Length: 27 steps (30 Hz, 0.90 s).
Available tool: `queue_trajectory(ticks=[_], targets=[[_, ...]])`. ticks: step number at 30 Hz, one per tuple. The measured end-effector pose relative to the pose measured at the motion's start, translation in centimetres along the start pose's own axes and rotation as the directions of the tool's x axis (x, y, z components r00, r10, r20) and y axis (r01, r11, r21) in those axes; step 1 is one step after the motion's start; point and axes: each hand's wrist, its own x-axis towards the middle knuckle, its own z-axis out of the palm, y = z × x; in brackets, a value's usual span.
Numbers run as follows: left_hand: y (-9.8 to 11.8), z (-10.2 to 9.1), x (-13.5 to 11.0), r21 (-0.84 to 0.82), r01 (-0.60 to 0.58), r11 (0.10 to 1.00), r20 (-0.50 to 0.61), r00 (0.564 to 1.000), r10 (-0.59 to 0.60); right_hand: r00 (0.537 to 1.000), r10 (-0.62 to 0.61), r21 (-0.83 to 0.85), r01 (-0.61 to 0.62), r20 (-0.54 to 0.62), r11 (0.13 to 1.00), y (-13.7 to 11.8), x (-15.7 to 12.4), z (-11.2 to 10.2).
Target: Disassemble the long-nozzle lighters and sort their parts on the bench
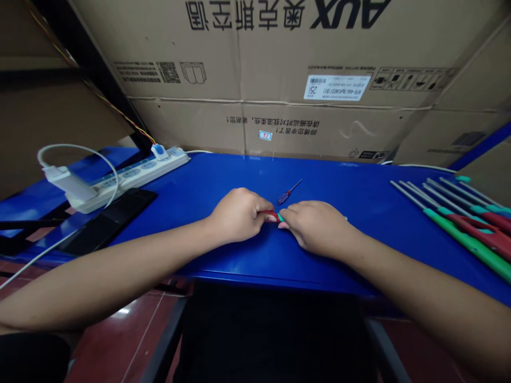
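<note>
Both hands are closed on one thing near the front middle of the blue table. My left hand (pixel 238 215) grips the red body of what looks like a long-reach lighter (pixel 270 215), most of it hidden by the fingers. At its teal end, my right hand (pixel 315 226) pinches with thumb and fingers, close against the left hand. A small pale tip shows just past the right hand. Just beyond the hands lies a small screwdriver (pixel 288 193) with a purple and red handle, its shaft angled away to the right.
Several long-reach lighters (pixel 459 226) with green or red handles and metal rods lie at the table's right. A white power strip (pixel 138 173) with a plugged-in charger (pixel 72 183) and a black phone (pixel 109 221) sit at left. A large cardboard box (pixel 207 122) stands behind the blue table (pixel 343 181).
</note>
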Motion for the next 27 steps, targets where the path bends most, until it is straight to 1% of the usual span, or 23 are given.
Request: queue_trajectory(ticks=[3, 4, 6, 9, 12, 16, 17, 18, 19, 20, 21, 22, 23, 24, 25, 26, 27], targets=[[0.5, 0.6, -0.3, 0.134, -0.026, 0.991, -0.053, 0.998, 0.033, 0.999, 0.038, 0.116, -0.039, 0.013, 0.992, 0.3, 0.3, 0.0], [0.6, 0.7, -0.4, 0.168, -0.031, 0.985, -0.063, 0.997, 0.042, 0.999, 0.046, 0.132, -0.047, 0.01, 0.99, 0.4, 0.3, -0.1], [0.7, 0.7, -0.4, 0.179, -0.02, 0.984, -0.065, 0.997, 0.032, 0.999, 0.038, 0.114, -0.036, -0.017, 0.993, 0.3, 0.2, -0.1], [0.7, 0.6, -0.1, 0.101, 0.037, 0.994, -0.042, 0.999, -0.033, 0.998, 0.003, -0.01, -0.004, -0.06, 1.0, -0.2, 0.0, 0.0], [0.5, 0.5, 0.1, 0.009, 0.057, 0.998, -0.02, 0.998, -0.056, 0.998, -0.018, -0.128, 0.01, -0.063, 0.992, -0.9, 0.0, 0.1], [-0.1, 0.4, 0.6, -0.118, 0.106, 0.987, -0.012, 0.994, -0.108, 0.998, -0.022, -0.171, 0.011, -0.063, 0.985, -0.7, 0.5, 0.3], [-0.4, 0.4, 0.9, -0.179, 0.13, 0.975, -0.008, 0.991, -0.134, 0.995, -0.029, -0.17, 0.012, -0.095, 0.985, -0.5, 0.6, 0.2], [-0.9, 0.3, 1.1, -0.256, 0.159, 0.954, -0.005, 0.986, -0.165, 0.987, -0.039, -0.169, 0.012, -0.153, 0.986, -0.3, 0.7, 0.1], [-1.3, 0.2, 1.3, -0.343, 0.192, 0.919, -0.005, 0.978, -0.206, 0.97, -0.045, -0.165, 0.006, -0.239, 0.986, -0.1, 0.6, -0.1], [-1.8, 0.1, 1.5, -0.437, 0.227, 0.871, -0.007, 0.967, -0.255, 0.937, -0.039, -0.152, -0.015, -0.346, 0.988, 0.1, 0.4, -0.3], [-2.3, 0.0, 1.7, -0.534, 0.262, 0.804, -0.004, 0.95, -0.312, 0.888, -0.015, -0.122, -0.046, -0.459, 0.991, 0.2, 0.2, -0.6], [-2.7, -0.1, 1.9, -0.633, 0.291, 0.717, 0.007, 0.929, -0.37, 0.831, 0.037, -0.062, -0.086, -0.555, 0.994, 0.3, -0.1, -0.9], [-2.9, -0.2, 2.0, -0.729, 0.307, 0.612, 0.026, 0.905, -0.424, 0.778, 0.121, 0.035, -0.127, -0.617, 0.991, 0.3, -0.3, -1.1], [-3.0, -0.3, 2.1, -0.811, 0.31, 0.497, 0.051, 0.883, -0.467, 0.749, 0.224, 0.162, -0.157, -0.624, 0.974, 0.3, -0.4, -1.3], [-3.0, -0.3, 2.2, -0.872, 0.299, 0.387, 0.076, 0.864, -0.497, 0.751, 0.323, 0.297, -0.176, -0.576, 0.938, 0.2, -0.4, -1.3], [-2.9, -0.3, 2.2, -0.912, 0.282, 0.298, 0.096, 0.853, -0.513, 0.781, 0.395, 0.42, -0.189, -0.483, 0.888, 0.1, -0.3, -1.3], [-2.6, -0.2, 2.2, -0.935, 0.264, 0.238, 0.108, 0.848, -0.52, 0.826, 0.429, 0.516, -0.203, -0.367, 0.832, 0.0, 0.0, -1.1]])
